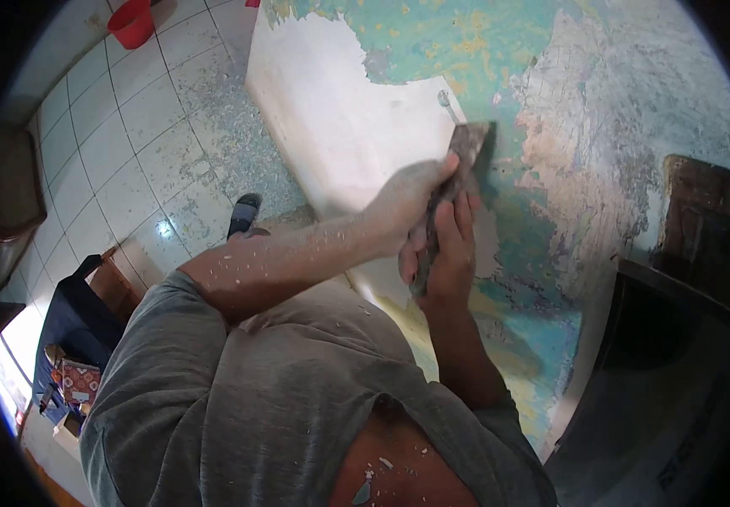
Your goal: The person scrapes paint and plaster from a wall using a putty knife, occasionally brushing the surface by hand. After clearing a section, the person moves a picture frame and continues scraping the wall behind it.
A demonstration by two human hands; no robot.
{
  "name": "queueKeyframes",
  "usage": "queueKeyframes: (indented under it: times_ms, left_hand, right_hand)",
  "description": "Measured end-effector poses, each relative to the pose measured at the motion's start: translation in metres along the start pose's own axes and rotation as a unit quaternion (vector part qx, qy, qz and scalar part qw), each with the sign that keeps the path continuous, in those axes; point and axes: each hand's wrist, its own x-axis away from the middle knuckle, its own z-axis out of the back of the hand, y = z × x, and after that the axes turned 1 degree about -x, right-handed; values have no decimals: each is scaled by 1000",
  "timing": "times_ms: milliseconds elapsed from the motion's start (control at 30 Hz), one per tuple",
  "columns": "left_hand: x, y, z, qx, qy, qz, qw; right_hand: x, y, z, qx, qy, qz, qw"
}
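Observation:
A paint scraper [472, 138] with a flared, dirty blade lies across the peeling wall in view, its blade end pointing up and away from me. My left hand [411, 198] is closed round it, thumb near the blade. Lower on the scraper, my right hand [453, 245] grips it with fingers pressed along its side. The wall [449, 38] carries flaking green and yellow paint, with a bare white patch [331, 101] to the left of the blade. Pale flecks dot my left forearm and grey shirt [289, 406].
Paint debris [238, 127] is strewn over the white floor tiles [120, 152] along the wall's foot. A red bucket [132, 24] stands at the far left. At right are a dark panel [678, 380] and a brown wooden piece [707, 228]. Dark cloth [77, 317] hangs at left.

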Motion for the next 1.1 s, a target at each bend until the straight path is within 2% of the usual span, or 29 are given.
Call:
queueKeyframes:
  times_ms: [67,133,167,400,467,633,700,767,833,933,1000,1100]
  left_hand:
    - [-5,4,1,27,23,-17,999]
    - [-17,22,17,-61,25,29,997]
    - [-13,33,27,-86,-40,11,995]
    - [-10,21,15,-19,31,-17,999]
    - [-22,42,33,-24,-1,11,1000]
    - [-25,81,41,9,-40,-13,999]
    - [-7,72,20,24,-4,-15,1000]
    - [5,50,13,34,-11,5,999]
    - [8,26,11,42,-16,29,999]
    - [10,-1,9,74,-44,59,995]
    - [17,-8,3,-9,-137,43,990]
    - [20,-15,-17,-11,-124,13,992]
  right_hand:
    - [-6,-2,-3,-26,-13,1,1000]
    - [-28,-3,-11,7,17,-17,1000]
    - [-36,6,-11,16,14,0,1000]
    - [-27,12,-15,-29,21,23,999]
    - [-52,9,-25,47,27,17,998]
    - [-84,-3,-41,38,-72,12,997]
    - [-63,-7,-37,44,-53,5,998]
    - [-40,-8,-27,50,-38,-4,998]
    - [-18,-3,-6,-23,-23,-67,997]
    - [7,-4,15,-48,-24,-55,997]
    - [22,-7,25,-23,-8,-36,999]
    - [29,-24,20,-3,4,-18,1000]
